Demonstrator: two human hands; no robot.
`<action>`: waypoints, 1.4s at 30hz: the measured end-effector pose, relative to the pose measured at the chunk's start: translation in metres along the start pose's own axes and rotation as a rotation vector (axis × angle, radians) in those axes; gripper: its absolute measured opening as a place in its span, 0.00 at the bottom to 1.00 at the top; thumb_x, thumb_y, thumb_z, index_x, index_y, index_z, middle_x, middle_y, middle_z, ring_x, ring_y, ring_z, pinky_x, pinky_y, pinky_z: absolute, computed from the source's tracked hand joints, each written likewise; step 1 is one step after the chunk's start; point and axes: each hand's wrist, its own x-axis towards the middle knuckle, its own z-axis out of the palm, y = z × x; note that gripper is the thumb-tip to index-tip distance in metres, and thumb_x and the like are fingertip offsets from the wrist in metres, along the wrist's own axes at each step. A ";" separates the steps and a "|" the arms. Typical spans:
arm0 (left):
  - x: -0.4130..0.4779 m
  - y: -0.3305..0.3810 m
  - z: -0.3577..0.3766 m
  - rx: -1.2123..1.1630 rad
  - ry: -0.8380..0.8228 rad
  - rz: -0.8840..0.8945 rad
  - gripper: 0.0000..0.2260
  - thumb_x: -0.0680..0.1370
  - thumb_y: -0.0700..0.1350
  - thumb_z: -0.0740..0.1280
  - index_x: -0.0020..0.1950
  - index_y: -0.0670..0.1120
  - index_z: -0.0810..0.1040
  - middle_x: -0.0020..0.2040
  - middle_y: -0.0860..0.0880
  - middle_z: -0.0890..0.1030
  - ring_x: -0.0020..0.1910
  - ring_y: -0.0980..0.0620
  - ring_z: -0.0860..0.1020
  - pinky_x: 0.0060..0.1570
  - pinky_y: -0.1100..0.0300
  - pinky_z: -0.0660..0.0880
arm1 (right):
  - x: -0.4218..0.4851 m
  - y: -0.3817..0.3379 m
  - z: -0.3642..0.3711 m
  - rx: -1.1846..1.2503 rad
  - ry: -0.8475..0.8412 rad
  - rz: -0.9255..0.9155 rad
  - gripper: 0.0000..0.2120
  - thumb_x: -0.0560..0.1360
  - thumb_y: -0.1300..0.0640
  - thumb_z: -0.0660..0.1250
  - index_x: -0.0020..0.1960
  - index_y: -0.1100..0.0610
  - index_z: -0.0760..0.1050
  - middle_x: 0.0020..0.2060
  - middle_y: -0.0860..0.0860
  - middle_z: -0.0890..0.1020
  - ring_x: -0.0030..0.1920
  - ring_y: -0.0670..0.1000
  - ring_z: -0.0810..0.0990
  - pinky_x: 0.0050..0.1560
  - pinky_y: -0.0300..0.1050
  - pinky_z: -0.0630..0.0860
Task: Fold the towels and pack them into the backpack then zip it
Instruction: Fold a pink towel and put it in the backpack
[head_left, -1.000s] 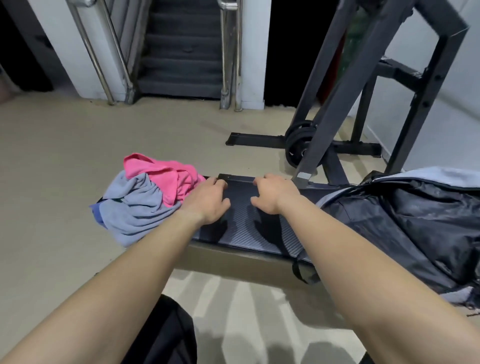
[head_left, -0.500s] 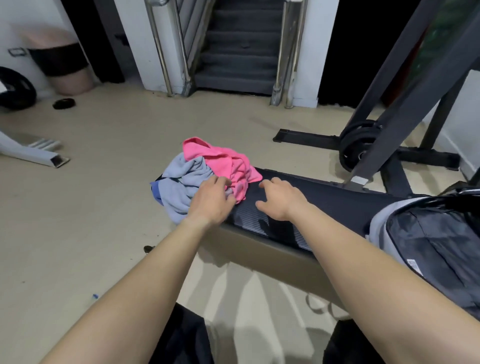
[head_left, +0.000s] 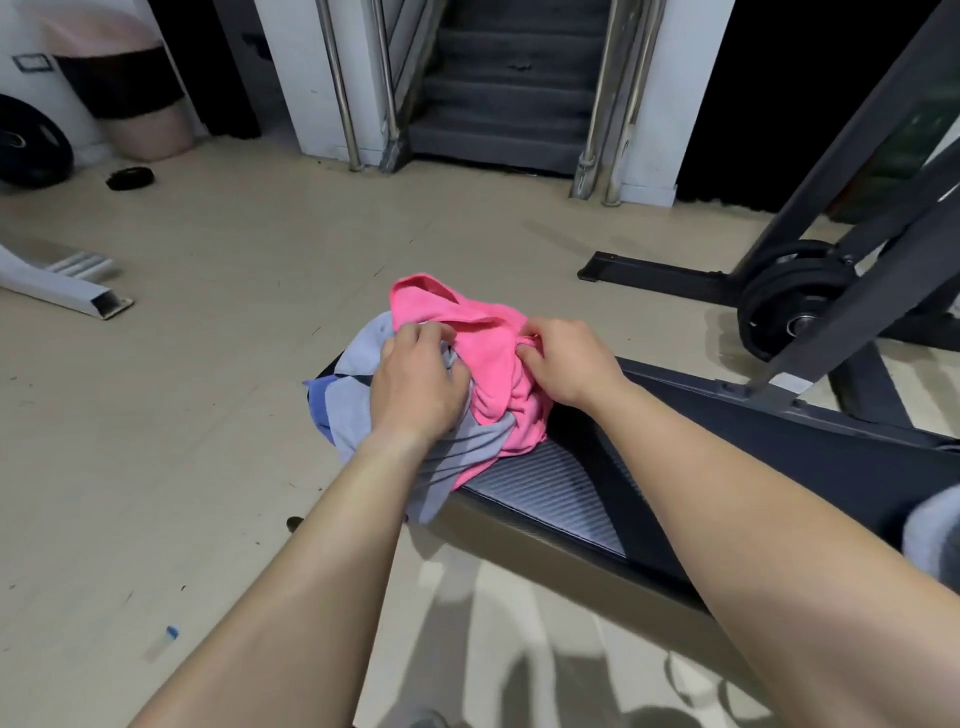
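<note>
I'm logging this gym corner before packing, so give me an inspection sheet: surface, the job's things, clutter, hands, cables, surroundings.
Surface: black ribbed bench, towels heaped on its left end.
Job's things: pink towel lies crumpled on grey towel, neither folded; backpack not clearly in view.
Clutter: small blue-capped item and white bar on the floor.
Hands: left hand curled into the grey towel by the pink edge; right hand pinches the pink towel.
Cables: nothing seen.
Surroundings: weight rack with plates to the right, loose plate and pink bin to the left, stairs ahead.
</note>
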 end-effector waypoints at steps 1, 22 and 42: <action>-0.001 0.001 -0.001 0.016 0.003 0.006 0.16 0.78 0.46 0.63 0.66 0.47 0.76 0.64 0.46 0.75 0.65 0.42 0.70 0.60 0.49 0.71 | -0.002 -0.001 -0.004 -0.001 0.010 -0.011 0.10 0.80 0.49 0.63 0.57 0.51 0.79 0.54 0.55 0.84 0.57 0.61 0.79 0.53 0.52 0.77; -0.070 0.147 0.035 -0.159 -0.205 0.336 0.23 0.80 0.51 0.65 0.75 0.55 0.67 0.63 0.46 0.74 0.64 0.44 0.73 0.64 0.48 0.71 | -0.185 0.107 -0.170 0.091 0.420 0.188 0.11 0.77 0.61 0.64 0.51 0.48 0.81 0.50 0.46 0.83 0.53 0.49 0.79 0.56 0.46 0.75; -0.075 0.163 0.086 -0.702 -0.728 0.133 0.07 0.77 0.39 0.64 0.41 0.49 0.76 0.31 0.52 0.79 0.30 0.53 0.76 0.35 0.55 0.72 | -0.182 0.147 -0.098 0.259 0.249 0.199 0.02 0.72 0.57 0.73 0.42 0.51 0.83 0.36 0.45 0.83 0.40 0.47 0.80 0.43 0.43 0.73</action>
